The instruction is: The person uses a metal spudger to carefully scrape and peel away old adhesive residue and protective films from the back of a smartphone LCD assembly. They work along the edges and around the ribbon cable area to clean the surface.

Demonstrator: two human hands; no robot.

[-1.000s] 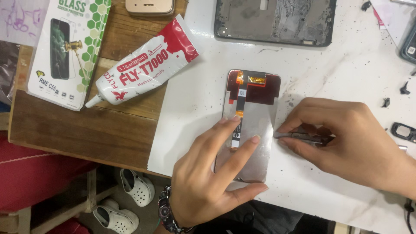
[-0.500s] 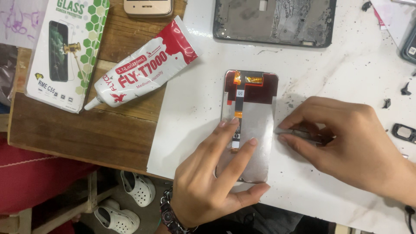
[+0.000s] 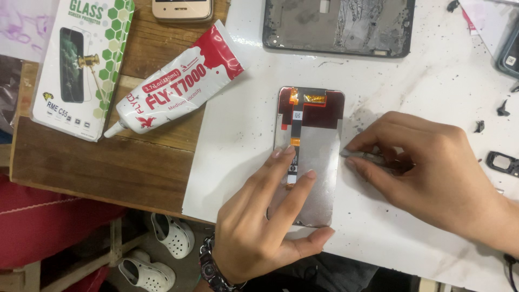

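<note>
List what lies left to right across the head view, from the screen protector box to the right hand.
Screen protector box → red-and-white glue tube → left hand → phone display panel → metal tool → right hand.

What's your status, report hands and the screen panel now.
Left hand flat on phone screen panel, fingers pinning it to white mat. Right hand pinches thin metal tool at panel's right edge. Glue tube off left, apart.

Left hand [image 3: 259, 227]: dark beaded bracelet [image 3: 213, 270] at wrist. Right hand [image 3: 432, 173]: bare, no sleeve.
</note>
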